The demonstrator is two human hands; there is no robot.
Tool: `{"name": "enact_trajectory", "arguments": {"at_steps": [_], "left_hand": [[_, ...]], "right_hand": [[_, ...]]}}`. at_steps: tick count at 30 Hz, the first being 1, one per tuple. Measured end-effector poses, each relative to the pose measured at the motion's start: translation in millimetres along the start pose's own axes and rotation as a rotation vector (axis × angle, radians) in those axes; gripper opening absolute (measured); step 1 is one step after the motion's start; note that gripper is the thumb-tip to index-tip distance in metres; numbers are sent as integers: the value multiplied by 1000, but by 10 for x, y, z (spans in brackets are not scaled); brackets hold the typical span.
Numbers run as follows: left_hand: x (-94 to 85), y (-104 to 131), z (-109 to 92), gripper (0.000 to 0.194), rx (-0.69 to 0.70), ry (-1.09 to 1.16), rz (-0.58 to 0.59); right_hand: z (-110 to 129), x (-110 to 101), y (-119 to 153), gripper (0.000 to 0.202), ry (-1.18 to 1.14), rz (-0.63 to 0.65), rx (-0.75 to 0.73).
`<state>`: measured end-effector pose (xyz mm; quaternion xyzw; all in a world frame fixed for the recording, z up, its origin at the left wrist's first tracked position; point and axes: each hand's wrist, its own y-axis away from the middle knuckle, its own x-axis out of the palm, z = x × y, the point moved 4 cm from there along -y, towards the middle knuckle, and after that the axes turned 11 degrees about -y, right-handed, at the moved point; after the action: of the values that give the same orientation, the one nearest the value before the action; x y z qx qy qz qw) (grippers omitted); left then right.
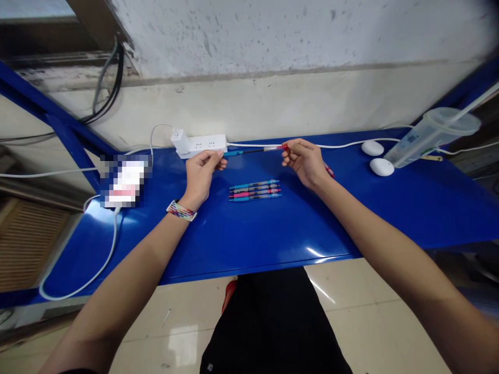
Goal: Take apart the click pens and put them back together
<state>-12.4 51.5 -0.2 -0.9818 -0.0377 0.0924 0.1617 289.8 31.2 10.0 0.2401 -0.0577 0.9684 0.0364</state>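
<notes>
My left hand point(203, 174) is closed in a pinch on the blue grip end of a pen point(234, 152). A thin dark refill point(254, 150) runs from that grip toward a clear and red pen part point(273, 148). My right hand point(306, 162) pinches the red end of this part, fingers curled. Whether the two parts touch along the refill I cannot tell. Below, between my hands, several pens point(255, 190) with blue, grey and pink grips lie side by side on the blue tabletop point(249, 234). A reddish object point(328, 169) shows partly behind my right wrist.
A white power strip point(205, 145) with a plugged-in charger point(179, 140) stands along the wall. At left is a blurred-out phone point(127, 182) with a white cable point(113, 254). Two white rounded objects point(377, 158) and a tilted clear plastic container point(429, 137) are at right.
</notes>
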Motion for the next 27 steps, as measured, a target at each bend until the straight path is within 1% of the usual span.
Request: {"name": "enact_trajectory", "arguments": {"at_steps": [6, 10, 17, 24, 27], "left_hand": [[-2, -4, 2, 28, -23, 47, -13], [-10, -13, 12, 28, -27, 33, -17], [-2, -1, -5, 29, -19, 55, -8], [-7, -3, -8, 29, -23, 74, -20], [-6, -8, -3, 28, -14, 88, -14]], "right_hand": [[-15, -2, -1, 8, -14, 2, 15], [-28, -6, -7, 8, -53, 6, 20], [-9, 4, -1, 14, -50, -13, 8], [-3, -6, -8, 10, 7, -34, -10], [6, -9, -10, 10, -3, -35, -22]]}}
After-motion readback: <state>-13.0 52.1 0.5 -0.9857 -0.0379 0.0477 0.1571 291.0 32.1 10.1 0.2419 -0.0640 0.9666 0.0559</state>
